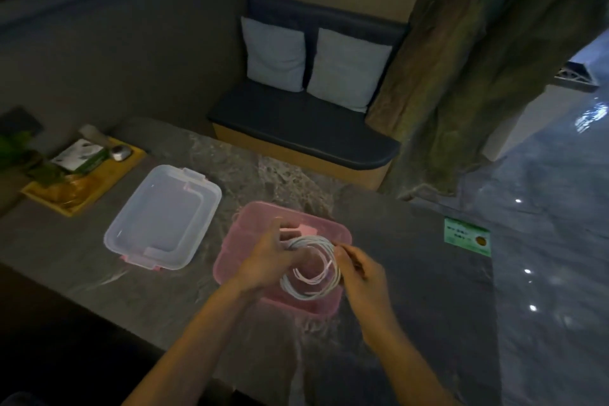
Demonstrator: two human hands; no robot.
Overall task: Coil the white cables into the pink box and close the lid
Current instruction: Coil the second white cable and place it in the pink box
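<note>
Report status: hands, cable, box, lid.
Left hand and right hand both gripping white cable coil over open pink box. Clear lid lying left, off. Nothing obstructing.

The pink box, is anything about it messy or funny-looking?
Nothing looks broken or spilled. The pink box is open, its clear lid lying apart to the left. Both hands, left hand and right hand, hold the white cables coiled above it.

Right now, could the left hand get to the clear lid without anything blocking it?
Probably yes: the clear lid lies on bare counter just left of the pink box, but the left hand is gripping the white cable coil and must let go first.
</note>
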